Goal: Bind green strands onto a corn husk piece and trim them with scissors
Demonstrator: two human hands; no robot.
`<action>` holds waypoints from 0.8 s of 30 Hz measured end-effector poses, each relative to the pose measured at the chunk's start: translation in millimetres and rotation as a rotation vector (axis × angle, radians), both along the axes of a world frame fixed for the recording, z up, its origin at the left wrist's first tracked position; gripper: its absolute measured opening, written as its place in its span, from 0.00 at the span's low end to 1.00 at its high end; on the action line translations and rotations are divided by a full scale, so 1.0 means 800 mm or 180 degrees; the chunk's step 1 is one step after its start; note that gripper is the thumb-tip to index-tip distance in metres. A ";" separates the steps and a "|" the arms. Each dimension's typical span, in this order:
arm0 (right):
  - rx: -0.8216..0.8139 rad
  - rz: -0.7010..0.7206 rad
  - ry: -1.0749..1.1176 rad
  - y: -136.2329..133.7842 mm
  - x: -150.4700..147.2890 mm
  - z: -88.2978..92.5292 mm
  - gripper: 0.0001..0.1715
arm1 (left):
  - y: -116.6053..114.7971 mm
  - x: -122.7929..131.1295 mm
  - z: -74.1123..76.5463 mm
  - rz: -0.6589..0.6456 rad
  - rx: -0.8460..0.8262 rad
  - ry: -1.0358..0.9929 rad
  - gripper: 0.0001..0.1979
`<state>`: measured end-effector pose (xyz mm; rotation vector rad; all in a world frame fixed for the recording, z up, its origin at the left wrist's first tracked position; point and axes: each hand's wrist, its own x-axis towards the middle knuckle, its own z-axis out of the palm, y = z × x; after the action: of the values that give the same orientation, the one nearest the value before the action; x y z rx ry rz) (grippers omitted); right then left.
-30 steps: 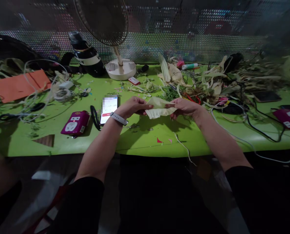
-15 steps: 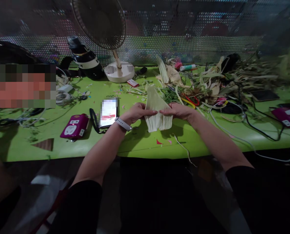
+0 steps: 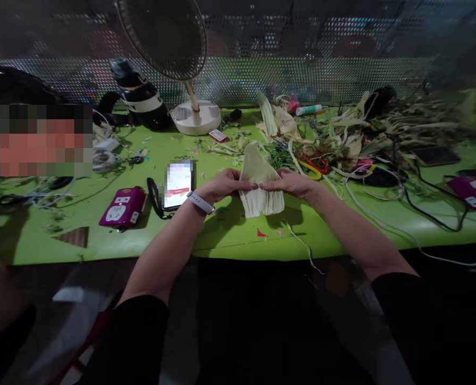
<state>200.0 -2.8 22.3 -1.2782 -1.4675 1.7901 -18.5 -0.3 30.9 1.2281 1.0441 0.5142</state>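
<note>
A pale, ribbed corn husk (image 3: 262,203) is spread between my two hands above the green table, its pointed end away from me and its wide end split at the middle. My left hand (image 3: 226,184) pinches its left side, thumb on top. From the other side my right hand (image 3: 288,183) grips it the same way, the two thumb tips nearly meeting at the centre. The fingers beneath the husk are hidden. Behind it lie green sprigs (image 3: 280,159) and scissors with red and yellow handles (image 3: 312,170).
Left of my hands lie a lit phone (image 3: 179,187) and a purple power socket (image 3: 122,207). A fan (image 3: 195,118) and a dark bottle (image 3: 143,101) stand at the back. Dried husks (image 3: 350,125) heap at the right, near cables (image 3: 376,222). A person sits at the left.
Both hands keep hold of the corn husk in nearly the same place. Its wide lower edge has shifted very slightly to the right.
</note>
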 end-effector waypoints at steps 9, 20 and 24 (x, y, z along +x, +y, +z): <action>0.0037 0.0153 0.0097 -0.003 -0.003 -0.001 0.22 | -0.001 0.002 0.003 -0.0145 0.0154 0.0103 0.12; 0.0151 -0.0008 -0.0039 -0.004 -0.003 -0.003 0.22 | -0.004 0.005 0.004 -0.0147 0.0279 0.0063 0.13; 0.0460 0.0257 -0.0331 -0.007 -0.009 0.004 0.14 | -0.005 0.008 0.002 -0.0196 0.0417 0.0083 0.11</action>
<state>192.8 -8.7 25.6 -1.2719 -1.6950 1.6552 -11.9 -4.3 32.3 1.3818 1.0039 0.5267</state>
